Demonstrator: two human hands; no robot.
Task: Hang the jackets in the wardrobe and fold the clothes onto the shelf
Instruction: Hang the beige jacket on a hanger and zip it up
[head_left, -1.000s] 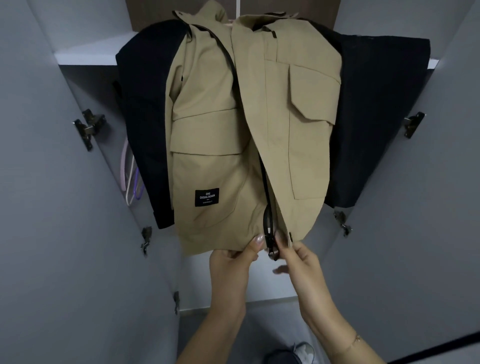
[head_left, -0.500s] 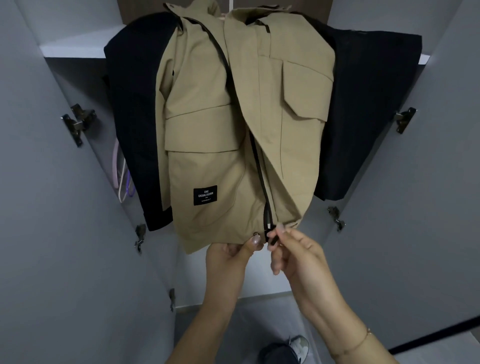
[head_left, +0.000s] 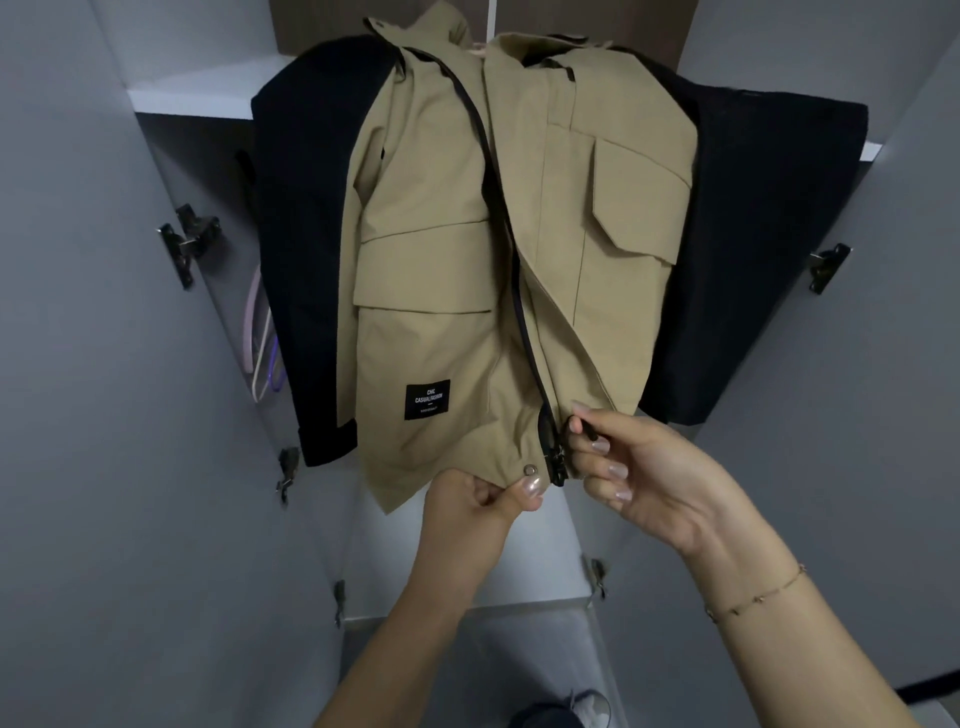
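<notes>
A beige jacket with black sleeves hangs inside the open wardrobe, its front facing me and its zip undone above the hem. My left hand pinches the bottom hem of the left front panel beside a metal snap. My right hand pinches the black zip pull at the hem of the right panel, next to the zip slider. The hanger under the collar is hidden.
White wardrobe doors stand open at the left and right, with metal hinges. A white shelf runs above the jacket. Empty pink and purple hangers hang behind the left sleeve. A shoe shows at the bottom.
My right hand has shifted from the slider at the hem up and right onto the zip pull. The left hand keeps its pinch on the hem.
</notes>
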